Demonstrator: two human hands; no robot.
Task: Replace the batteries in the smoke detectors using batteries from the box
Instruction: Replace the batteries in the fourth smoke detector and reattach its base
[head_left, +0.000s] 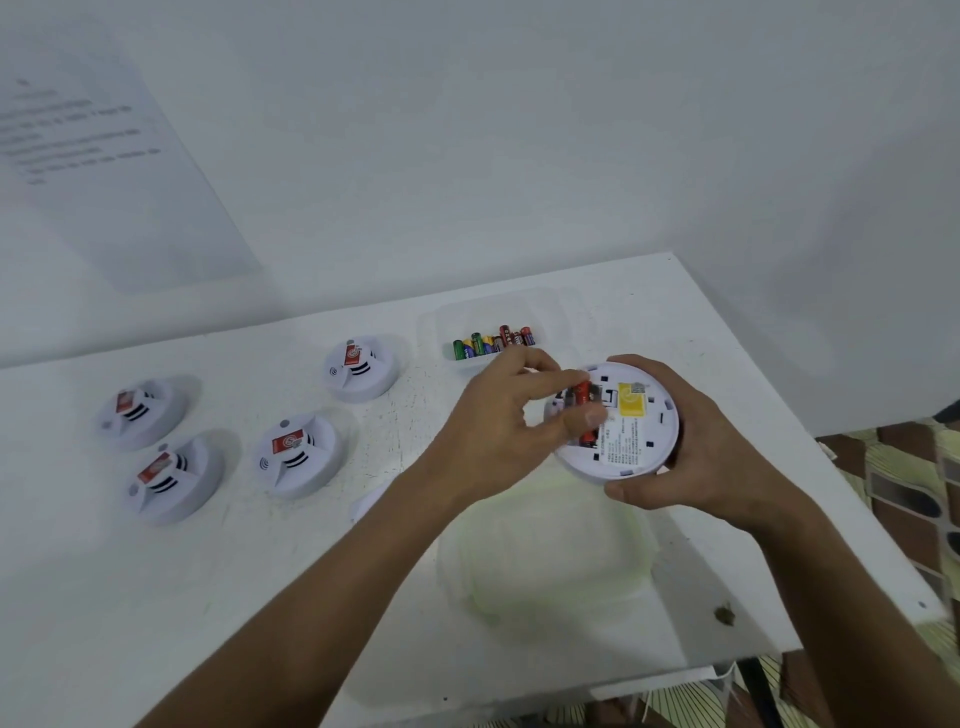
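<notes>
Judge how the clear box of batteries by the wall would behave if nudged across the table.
The clear box looks thin-walled, so it probably slides easily and flexes if squeezed. The batteries inside lie loose in a row, so they would likely roll and shift the weight. It sits low and wide, so tipping seems unlikely.

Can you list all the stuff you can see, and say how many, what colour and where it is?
Smoke detectors on table: four, white with red stickers, left side.
Held smoke detector: one, white, back facing up, red batteries inside.
Battery box: one, clear, far side, holding green and red batteries.
Lid: one, clear with greenish rim, near side.
Paper: one, white, on the wall.
Table: one, white.
Left hand: fingers on the batteries.
Right hand: holding the detector.
</notes>
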